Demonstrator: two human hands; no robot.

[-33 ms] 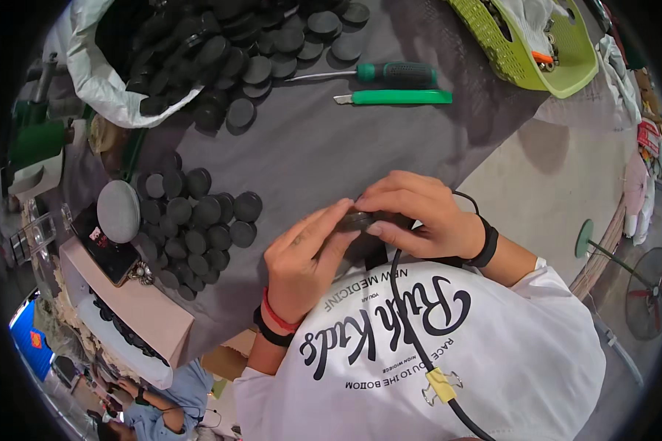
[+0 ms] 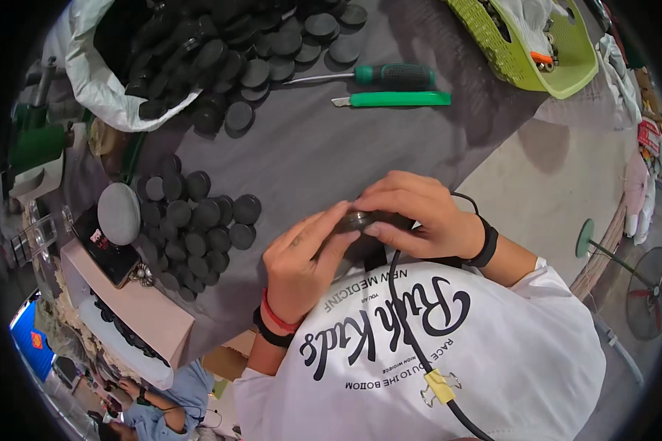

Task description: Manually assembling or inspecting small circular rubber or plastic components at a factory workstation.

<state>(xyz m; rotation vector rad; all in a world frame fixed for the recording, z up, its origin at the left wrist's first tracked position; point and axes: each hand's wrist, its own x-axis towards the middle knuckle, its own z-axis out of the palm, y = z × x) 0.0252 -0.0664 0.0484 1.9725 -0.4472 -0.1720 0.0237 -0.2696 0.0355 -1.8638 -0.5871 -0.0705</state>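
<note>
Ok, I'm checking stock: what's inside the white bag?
Black discs show inside the white bag and spill onto the gray cloth. Whatever lies beneath the top ones is covered.

Disc (image 2: 357, 220) between left hand (image 2: 299, 256) and right hand (image 2: 423, 214), disc pile (image 2: 206, 213) at left, screwdriver (image 2: 395, 76) behind cutter (image 2: 401, 98)

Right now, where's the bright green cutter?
In the head view, the bright green cutter lies just right of the upper middle, on the grey cloth, between the screwdriver and the person's right hand.

Grey cloth (image 2: 294, 147), black discs (image 2: 195, 243), screwdriver (image 2: 395, 76), cutter (image 2: 401, 98)
</note>
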